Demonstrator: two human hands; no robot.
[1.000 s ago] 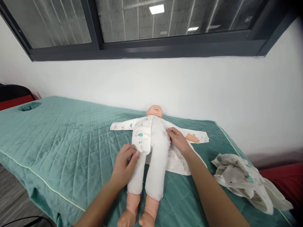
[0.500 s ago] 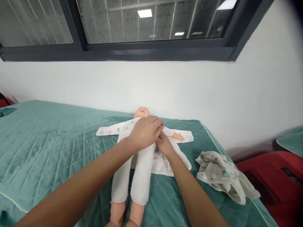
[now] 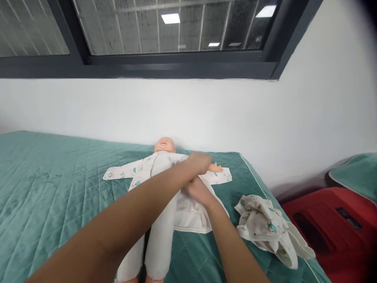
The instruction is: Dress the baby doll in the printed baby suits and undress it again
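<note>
A baby doll (image 3: 164, 144) lies on its back on a teal quilted bed (image 3: 53, 184), head toward the wall. It wears an open white printed top (image 3: 129, 173) with its right flap spread out on the bed. My left hand (image 3: 200, 162) reaches across the doll's chest to its far arm, fingers curled on the sleeve there. My right hand (image 3: 196, 190) lies under my left forearm on the spread flap; its fingers are hidden.
A crumpled white printed garment (image 3: 265, 226) lies on the bed to the right. Beyond the bed edge stands a red piece of furniture (image 3: 330, 228) with a teal cover (image 3: 356, 175). A white wall and dark-framed window run behind.
My left hand has moved from the doll's hip across its chest to the far sleeve. The view has swung right, so the doll sits further left.
</note>
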